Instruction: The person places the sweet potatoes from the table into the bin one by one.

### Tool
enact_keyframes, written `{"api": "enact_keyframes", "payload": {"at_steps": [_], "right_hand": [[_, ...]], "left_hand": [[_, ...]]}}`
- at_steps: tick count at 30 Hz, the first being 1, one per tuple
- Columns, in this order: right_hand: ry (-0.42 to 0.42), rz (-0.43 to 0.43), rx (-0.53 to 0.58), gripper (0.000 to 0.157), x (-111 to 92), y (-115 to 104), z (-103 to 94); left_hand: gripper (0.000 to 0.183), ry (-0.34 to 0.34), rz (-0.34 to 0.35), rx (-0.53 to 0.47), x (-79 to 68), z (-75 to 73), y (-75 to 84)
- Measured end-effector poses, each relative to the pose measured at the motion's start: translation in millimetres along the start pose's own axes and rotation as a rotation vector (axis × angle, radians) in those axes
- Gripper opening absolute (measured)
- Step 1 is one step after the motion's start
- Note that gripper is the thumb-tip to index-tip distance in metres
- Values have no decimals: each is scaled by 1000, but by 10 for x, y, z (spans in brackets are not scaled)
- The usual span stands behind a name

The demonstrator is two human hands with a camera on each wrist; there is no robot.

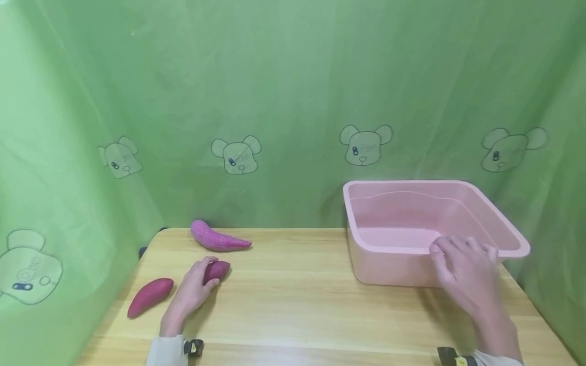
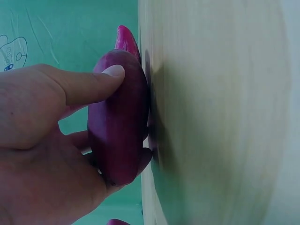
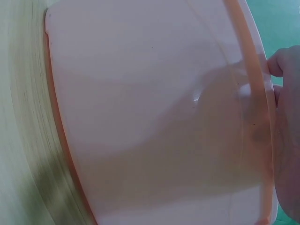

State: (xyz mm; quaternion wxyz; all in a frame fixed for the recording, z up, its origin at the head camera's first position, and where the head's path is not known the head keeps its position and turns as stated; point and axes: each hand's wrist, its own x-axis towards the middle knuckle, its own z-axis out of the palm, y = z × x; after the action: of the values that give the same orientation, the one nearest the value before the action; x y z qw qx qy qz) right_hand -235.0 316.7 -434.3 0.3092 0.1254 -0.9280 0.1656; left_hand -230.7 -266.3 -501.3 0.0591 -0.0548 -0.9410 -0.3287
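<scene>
In the head view, my left hand (image 1: 191, 288) grips a dark red-purple sweet potato (image 1: 217, 272) lying on the table. The left wrist view shows my left thumb (image 2: 96, 86) along one side of this sweet potato (image 2: 119, 126), with fingers curled beneath it. Over the near rim of a pink basin (image 1: 389, 264) is my right hand (image 1: 471, 277), its fingers loosely bent and slightly blurred. From the right wrist, the basin's outer wall (image 3: 140, 103) fills much of the view. My right hand (image 3: 288, 136) meets its rim there, and its inner fingertips are largely hidden.
Left of my left hand lies another red sweet potato (image 1: 150, 297). A curved, streaked purple one (image 1: 221, 239), tapering to a point, lies near the wooden table's (image 1: 293, 315) back edge. A green curtain (image 1: 293, 91) printed with bear faces surrounds the table.
</scene>
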Motion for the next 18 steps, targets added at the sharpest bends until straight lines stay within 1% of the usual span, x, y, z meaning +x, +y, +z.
{"api": "enact_keyframes", "payload": {"at_steps": [4,7,12,18], "right_hand": [[-19,4,8,26,12,-17,1],[-7,4,15,28,9,-28,7],[15,13,11,29,-24,-16,-10],[-2,21,2,29,-24,-37,-21]], "left_hand": [[56,-1,-20,-1,-39,-3,-3],[55,-8,-27,4,-45,-6,-3],[55,-25,-9,3,-2,10,1],[55,-25,-9,7,5,12,-1]]}}
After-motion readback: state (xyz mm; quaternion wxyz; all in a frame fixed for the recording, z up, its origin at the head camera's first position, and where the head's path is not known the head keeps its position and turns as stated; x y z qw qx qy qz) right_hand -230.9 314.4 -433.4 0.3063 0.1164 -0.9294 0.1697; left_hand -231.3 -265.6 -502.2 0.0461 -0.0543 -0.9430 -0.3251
